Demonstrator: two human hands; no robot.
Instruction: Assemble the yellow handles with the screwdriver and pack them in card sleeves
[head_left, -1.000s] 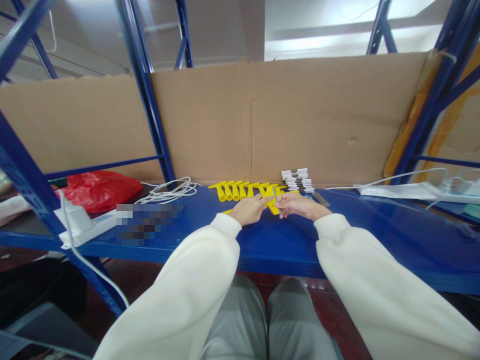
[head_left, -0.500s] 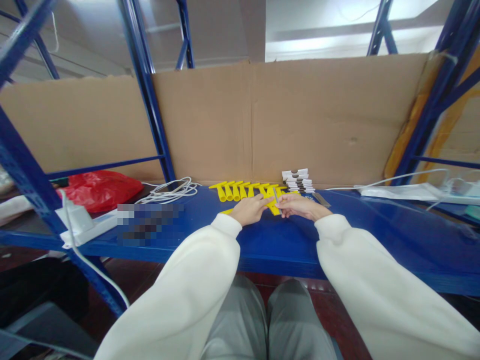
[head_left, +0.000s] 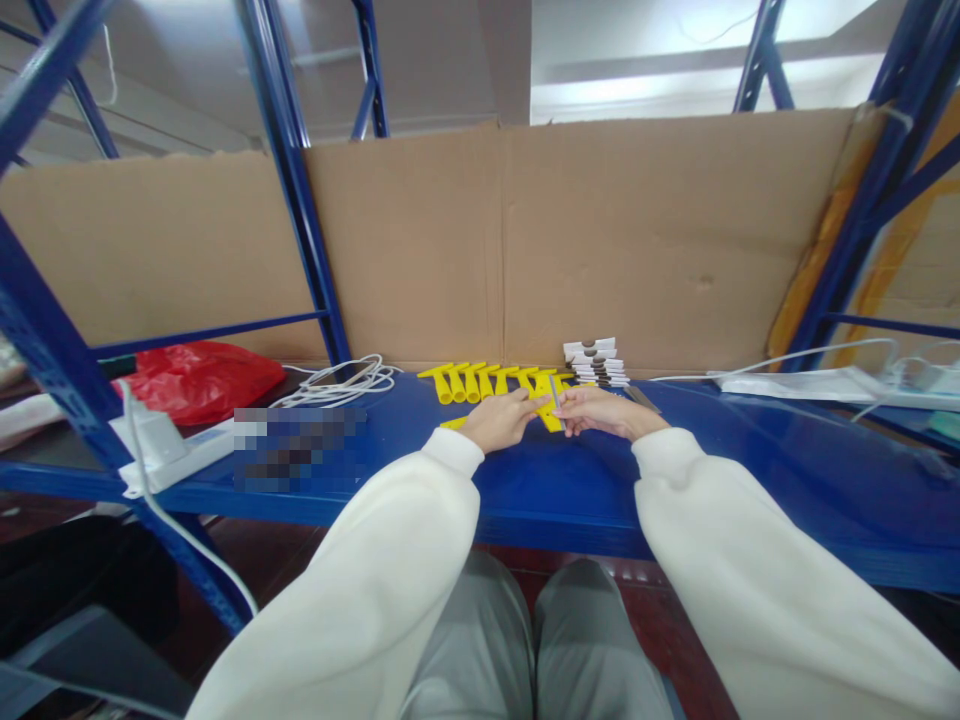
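The single head-worn view looks forward and down at the nearby blue shelf (head_left: 559, 495).

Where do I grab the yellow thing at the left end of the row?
Probably by its round handle, from the front left: the handle's hollow end points toward you, its left side is exposed, and the next yellow piece crowds its right.

Smooth yellow plastic pieces (head_left: 501, 383)
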